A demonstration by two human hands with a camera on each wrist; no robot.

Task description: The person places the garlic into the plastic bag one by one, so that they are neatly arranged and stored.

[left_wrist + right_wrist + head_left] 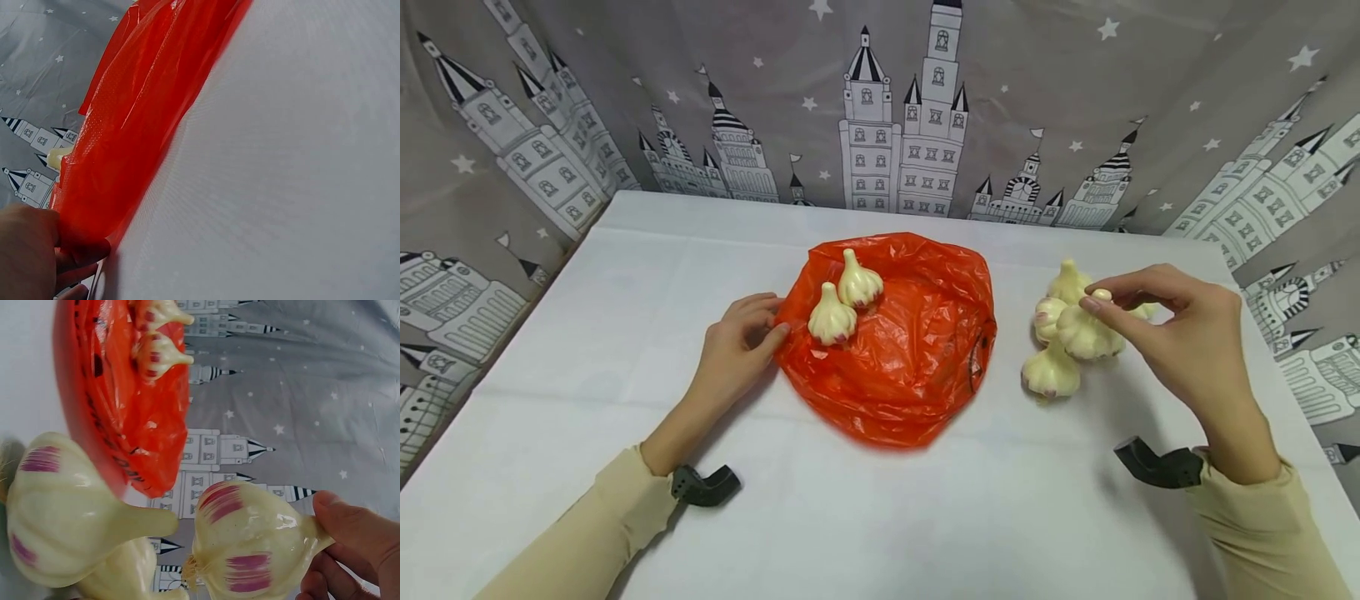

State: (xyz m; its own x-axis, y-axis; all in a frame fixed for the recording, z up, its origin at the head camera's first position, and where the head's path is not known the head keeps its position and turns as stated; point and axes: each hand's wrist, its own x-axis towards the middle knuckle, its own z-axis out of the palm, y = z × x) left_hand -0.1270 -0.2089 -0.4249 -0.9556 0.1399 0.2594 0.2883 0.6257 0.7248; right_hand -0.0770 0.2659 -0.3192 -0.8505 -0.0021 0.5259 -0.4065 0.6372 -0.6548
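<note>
A red plastic bag point(910, 358) lies spread on the table with its mouth open upward. Two garlic bulbs, one at the front point(832, 317) and one behind it point(860, 282), rest inside the bag on its left side. My left hand point(741, 342) pinches the bag's left rim between thumb and fingers. To the right of the bag, my right hand point(1183, 325) pinches a garlic bulb point(250, 537) by its stem. The held bulb hangs over several other garlic bulbs point(1051, 371) and partly hides them.
A white cloth point(880, 517) covers the table. Behind and beside it hangs a grey curtain point(1000, 100) printed with castles and stars. Each wrist wears a black camera mount, one on the left point(703, 486) and one on the right point(1159, 464).
</note>
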